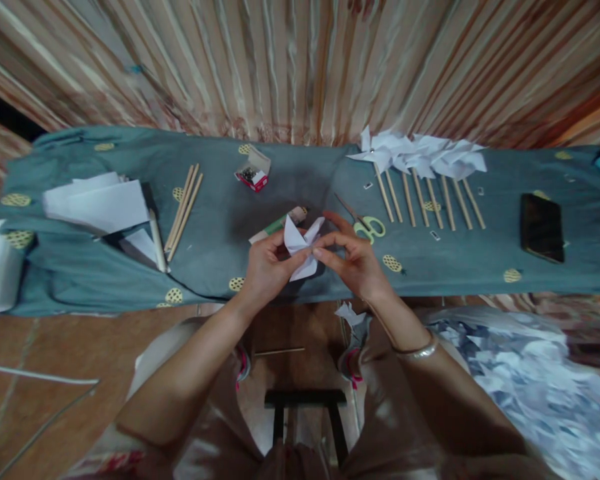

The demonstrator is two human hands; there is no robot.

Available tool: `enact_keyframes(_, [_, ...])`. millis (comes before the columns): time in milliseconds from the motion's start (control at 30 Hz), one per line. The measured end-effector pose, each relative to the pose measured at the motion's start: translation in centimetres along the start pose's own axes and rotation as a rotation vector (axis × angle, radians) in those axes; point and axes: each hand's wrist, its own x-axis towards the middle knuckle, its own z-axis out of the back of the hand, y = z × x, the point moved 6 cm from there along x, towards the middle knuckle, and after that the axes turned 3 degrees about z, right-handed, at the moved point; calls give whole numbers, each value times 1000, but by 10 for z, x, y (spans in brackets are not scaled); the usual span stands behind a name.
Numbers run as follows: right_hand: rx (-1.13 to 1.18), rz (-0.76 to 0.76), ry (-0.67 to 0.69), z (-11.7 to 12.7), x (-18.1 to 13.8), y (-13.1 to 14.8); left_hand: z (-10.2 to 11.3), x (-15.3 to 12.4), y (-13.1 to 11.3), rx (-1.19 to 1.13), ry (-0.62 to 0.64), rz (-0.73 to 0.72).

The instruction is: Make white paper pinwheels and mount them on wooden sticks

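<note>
Matt paper pinwheel; wooden sticks; glossy phone.

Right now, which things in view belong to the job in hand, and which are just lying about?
Likely part of the job:
folded paper in the fingers
paper pinwheels on sticks
loose wooden sticks
paper sheets
open red box
scissors

Probably just lying about:
black phone
white cable on the floor

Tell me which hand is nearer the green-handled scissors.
Right: the right hand is close beside the green-handled scissors; the left hand is farther off, across the paper pinwheel.
</note>
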Motion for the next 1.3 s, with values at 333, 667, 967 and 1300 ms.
enact_keyframes(333, [132, -109, -154, -1, -2, -18, 2, 1, 2, -56, -37, 52])
enact_keyframes(667, [435, -260, -62, -14, -2, -21, 3, 2, 5, -105, -28, 85])
enact_keyframes(967, [514, -287, -4, -19, -1, -10, 1, 2, 6, -201, 2, 113])
enact_keyframes(1300, [236, -194, -110, -10, -1, -11, 3, 3, 4, -45, -24, 74])
